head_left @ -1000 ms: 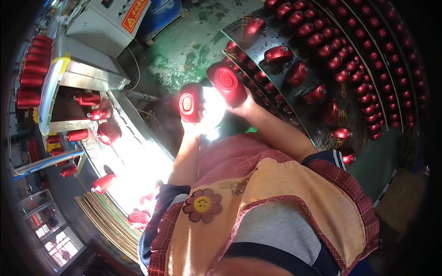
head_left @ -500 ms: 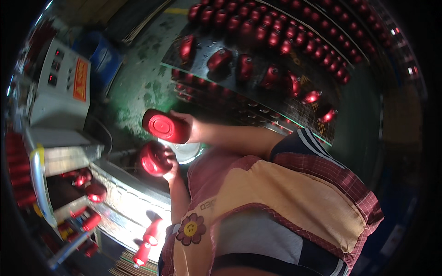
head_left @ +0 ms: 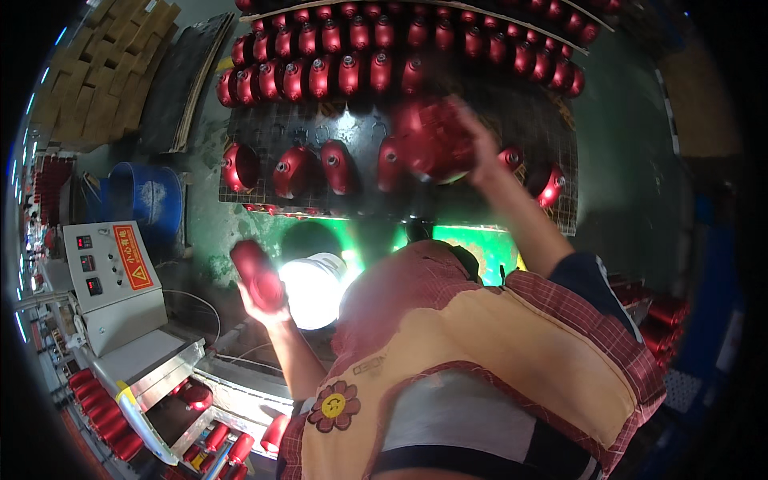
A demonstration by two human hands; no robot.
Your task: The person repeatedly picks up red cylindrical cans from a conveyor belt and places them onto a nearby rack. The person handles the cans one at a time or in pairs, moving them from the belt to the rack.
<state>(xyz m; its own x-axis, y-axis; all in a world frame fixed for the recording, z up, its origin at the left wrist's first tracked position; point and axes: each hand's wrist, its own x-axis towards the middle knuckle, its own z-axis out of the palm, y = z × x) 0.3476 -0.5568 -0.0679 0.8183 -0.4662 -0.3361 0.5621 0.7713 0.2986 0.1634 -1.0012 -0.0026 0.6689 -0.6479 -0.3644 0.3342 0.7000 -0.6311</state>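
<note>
My left hand (head_left: 270, 310) is closed round the lower part of a glossy red metal canister (head_left: 258, 274), held tilted beside a bright white bucket (head_left: 314, 290). My right arm reaches out over a dark board. There my right hand (head_left: 478, 152), smeared by motion, grips another rounded red canister (head_left: 432, 144) by its side. Below and around it stands a loose row of similar canisters (head_left: 339, 168), each with a small metal neck. The one in my right hand partly covers that row.
Tight rows of red canisters (head_left: 320, 76) fill the far side of the board (head_left: 272, 128). At left are a control box (head_left: 112, 268), a blue drum (head_left: 152, 196) and a lit conveyor (head_left: 240, 396) with more canisters. Stacked cardboard (head_left: 112, 64) stands at the far left.
My right hand has carried its canister away from the left one, out over the board. My left hand still holds its canister, now more upright. The view has turned toward the board.
</note>
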